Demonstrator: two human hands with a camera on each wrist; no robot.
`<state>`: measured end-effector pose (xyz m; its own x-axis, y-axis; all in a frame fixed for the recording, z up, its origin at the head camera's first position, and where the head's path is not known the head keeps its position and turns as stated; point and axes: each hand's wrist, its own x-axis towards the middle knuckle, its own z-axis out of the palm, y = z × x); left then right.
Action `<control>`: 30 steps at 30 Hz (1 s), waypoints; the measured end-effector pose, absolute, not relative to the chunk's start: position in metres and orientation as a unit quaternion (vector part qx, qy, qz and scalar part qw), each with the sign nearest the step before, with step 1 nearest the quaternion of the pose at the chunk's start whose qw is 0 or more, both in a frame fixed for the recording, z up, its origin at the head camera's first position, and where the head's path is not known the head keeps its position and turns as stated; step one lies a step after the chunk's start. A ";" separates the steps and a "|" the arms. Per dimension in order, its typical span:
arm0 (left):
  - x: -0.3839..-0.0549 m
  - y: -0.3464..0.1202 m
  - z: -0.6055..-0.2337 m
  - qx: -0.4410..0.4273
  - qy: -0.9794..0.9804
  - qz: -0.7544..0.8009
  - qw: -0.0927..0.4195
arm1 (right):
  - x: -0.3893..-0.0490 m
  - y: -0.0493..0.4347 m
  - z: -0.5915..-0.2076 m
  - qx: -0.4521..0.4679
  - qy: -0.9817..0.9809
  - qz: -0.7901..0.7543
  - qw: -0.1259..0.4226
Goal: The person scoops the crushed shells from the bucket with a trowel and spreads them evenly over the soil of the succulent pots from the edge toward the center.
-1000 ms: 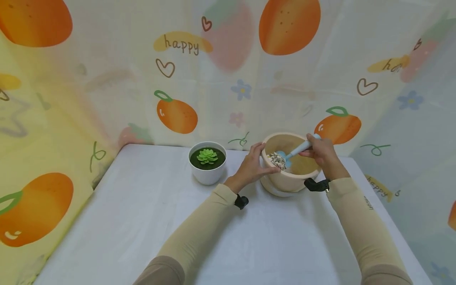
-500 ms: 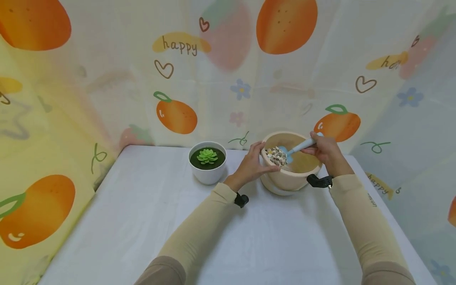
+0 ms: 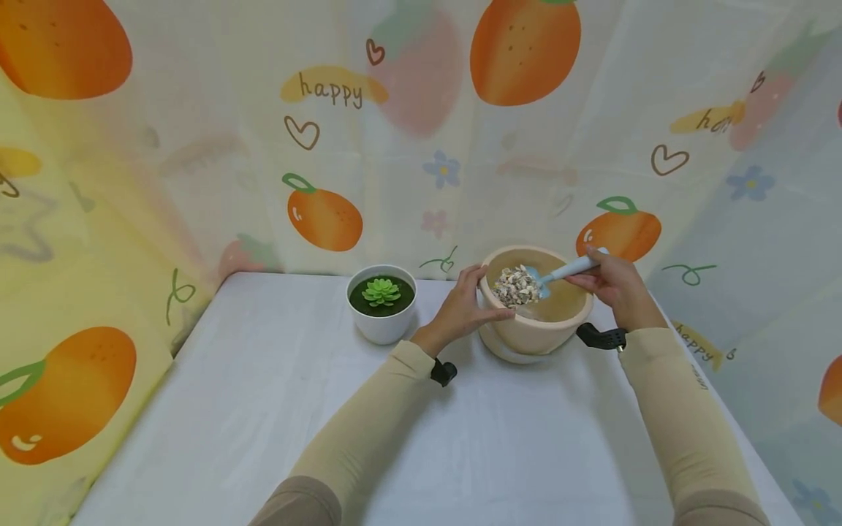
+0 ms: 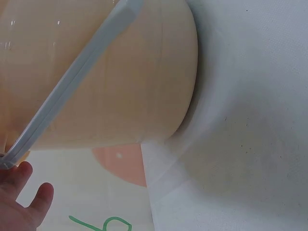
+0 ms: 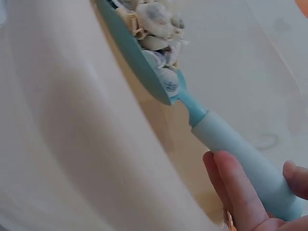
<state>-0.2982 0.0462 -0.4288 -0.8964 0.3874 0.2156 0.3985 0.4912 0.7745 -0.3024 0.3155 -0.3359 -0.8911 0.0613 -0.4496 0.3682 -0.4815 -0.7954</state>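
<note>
Right of the head view's center, a right hand grips a blue scoop heaped with shells at a beige bucket's mouth, while the left hand holds the rim, thumb nearest; keeping the scoop level should limit spills.

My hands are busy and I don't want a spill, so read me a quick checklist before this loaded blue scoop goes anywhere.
1. Right hand gripping the scoop by its handle: ok.
2. Shells sitting on the scoop: ok, though heaped, so a gentle move seems wise.
3. Left hand holding the bucket at its rim: ok.
4. Scoop clear of that rim: cannot tell; they look close in the right wrist view.
5. Potted succulent standing apart from the bucket: ok.
</note>
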 end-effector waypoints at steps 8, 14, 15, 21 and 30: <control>-0.300 0.044 -0.427 -0.234 -0.856 -0.461 -0.001 | -0.298 0.318 -0.336 0.217 0.494 -0.841 0.027; -0.301 0.042 -0.428 -0.235 -0.854 -0.464 -0.006 | -0.294 0.314 -0.339 0.203 0.488 -0.849 -0.006; -0.301 0.042 -0.428 -0.235 -0.854 -0.464 -0.008 | -0.293 0.314 -0.340 0.202 0.487 -0.850 -0.011; -0.301 0.041 -0.428 -0.236 -0.854 -0.464 -0.009 | -0.291 0.312 -0.342 0.216 0.481 -0.849 -0.032; -0.300 0.042 -0.428 -0.230 -0.855 -0.465 -0.009 | -0.287 0.313 -0.344 0.229 0.510 -0.828 -0.046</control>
<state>-0.3003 0.0417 -0.4282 -0.8942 0.4015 0.1980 0.3842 0.4612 0.7998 -0.2865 0.3128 -0.3441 -0.8914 0.3090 -0.3317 0.1568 -0.4765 -0.8651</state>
